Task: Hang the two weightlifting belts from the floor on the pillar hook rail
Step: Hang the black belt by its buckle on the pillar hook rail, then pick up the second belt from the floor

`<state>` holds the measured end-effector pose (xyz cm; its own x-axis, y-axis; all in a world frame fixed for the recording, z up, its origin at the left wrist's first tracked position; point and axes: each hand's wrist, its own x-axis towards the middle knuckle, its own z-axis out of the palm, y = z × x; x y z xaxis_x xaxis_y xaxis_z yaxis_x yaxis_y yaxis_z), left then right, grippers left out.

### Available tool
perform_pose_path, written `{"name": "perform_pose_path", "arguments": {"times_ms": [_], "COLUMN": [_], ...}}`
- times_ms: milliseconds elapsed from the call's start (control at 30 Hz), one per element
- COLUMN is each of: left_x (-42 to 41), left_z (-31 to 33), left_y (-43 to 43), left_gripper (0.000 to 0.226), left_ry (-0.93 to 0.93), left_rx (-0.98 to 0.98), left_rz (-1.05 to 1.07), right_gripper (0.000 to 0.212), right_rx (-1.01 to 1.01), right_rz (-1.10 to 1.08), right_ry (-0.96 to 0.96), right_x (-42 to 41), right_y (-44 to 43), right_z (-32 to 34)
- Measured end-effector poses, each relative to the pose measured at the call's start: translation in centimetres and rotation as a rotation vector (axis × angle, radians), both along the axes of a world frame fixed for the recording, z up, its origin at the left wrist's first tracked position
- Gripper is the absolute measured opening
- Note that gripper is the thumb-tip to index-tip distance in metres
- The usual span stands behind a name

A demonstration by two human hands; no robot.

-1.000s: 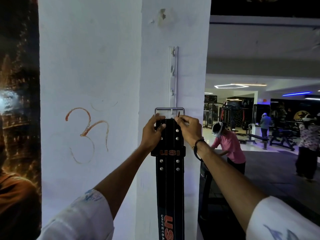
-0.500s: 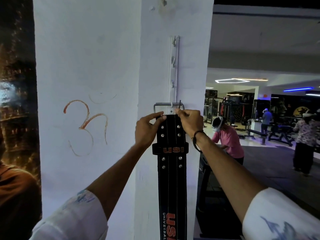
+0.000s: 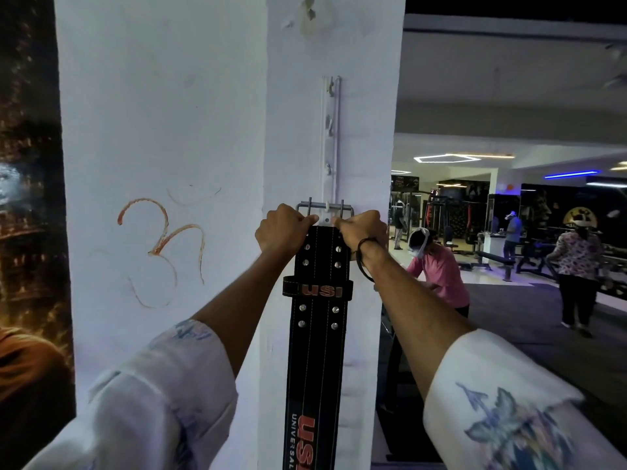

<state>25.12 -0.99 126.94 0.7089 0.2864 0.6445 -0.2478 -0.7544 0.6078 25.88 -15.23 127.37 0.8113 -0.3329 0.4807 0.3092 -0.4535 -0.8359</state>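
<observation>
Head view: left hand (image 3: 283, 228) and right hand (image 3: 359, 228) both clamped on top corners of black belt (image 3: 317, 337), its metal buckle (image 3: 325, 209) over lowest hook of white hook rail (image 3: 330, 140) on white pillar (image 3: 332, 45). Belt hangs down pillar face. Orange scrawl (image 3: 163, 249) left; person in pink shirt (image 3: 437, 276) behind right forearm, gym machines (image 3: 458, 212) beyond.

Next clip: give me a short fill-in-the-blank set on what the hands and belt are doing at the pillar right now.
1. Both hands, left hand and right hand, grip the top end of the ____ belt.
2. The belt's metal buckle sits at the ____ hook of the hook rail.
3. The orange letters on the belt's loop read ____.
4. The rail is fixed to a ____ pillar.

Missing words: black; lowest; USI; white
</observation>
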Motion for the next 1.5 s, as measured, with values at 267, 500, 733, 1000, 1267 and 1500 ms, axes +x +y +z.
{"name": "perform_pose_path", "arguments": {"times_ms": [267,500,733,1000,1267,1500], "left_x": [-2.2,-5.0,-8.8,-13.0,-17.4,-20.3], "left_z": [-1.3,-2.2,-3.4,-10.8,-34.3,-59.1], "left_y": [0.7,0.9,1.1,3.4,9.7,13.1], "left_gripper": [0.026,0.029,0.065,0.069,0.065,0.054], "left_ry": [0.055,0.062,0.033,0.096,0.563,0.927], "left_rx": [0.053,0.161,0.485,0.577,0.466,0.414], "left_rz": [-0.082,-0.045,0.052,0.013,-0.036,-0.052], "right_gripper": [0.031,0.049,0.058,0.061,0.058,0.057], "right_rx": [-0.104,-0.408,-0.716,-0.779,-0.784,-0.783], "right_rz": [0.14,0.12,-0.005,0.004,0.226,0.457], "right_ry": [0.06,-0.028,-0.138,-0.048,0.241,0.608], "right_x": [-1.7,-5.2,-8.5,-14.7,-17.1,-18.2], "right_y": [-1.1,-1.3,-2.3,-1.7,4.5,8.6], "right_z": [-1.2,-2.7,-3.7,-9.5,-32.4,-57.3]}}
